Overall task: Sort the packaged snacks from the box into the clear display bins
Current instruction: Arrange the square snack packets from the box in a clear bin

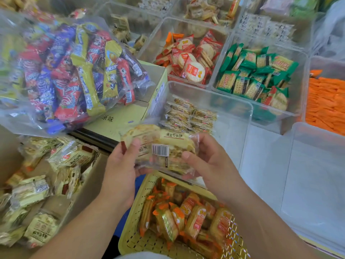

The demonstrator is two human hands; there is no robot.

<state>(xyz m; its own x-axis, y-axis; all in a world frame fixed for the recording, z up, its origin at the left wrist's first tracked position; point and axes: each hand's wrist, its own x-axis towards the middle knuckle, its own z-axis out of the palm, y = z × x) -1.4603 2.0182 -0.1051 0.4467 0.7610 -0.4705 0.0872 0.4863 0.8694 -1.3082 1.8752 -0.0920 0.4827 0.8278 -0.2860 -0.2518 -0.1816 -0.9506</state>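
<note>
There are two hands (left hand (119,171), right hand (209,161)), one held packet bundle (160,148), one cardboard box (89,180), one yellow basket (130,221), and at least eight clear bins (233,116).

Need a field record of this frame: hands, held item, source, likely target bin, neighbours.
left hand: grips the left side of the held packets
right hand: grips the right side
held: yellow snack packets, barcode up, count unclear
source: cardboard box, lower left, holds matching packets
likely target: clear bin just beyond the hands, with similar packets at its far end
neighbours: yellow basket of orange packets below; green packets in a bin further back
</note>
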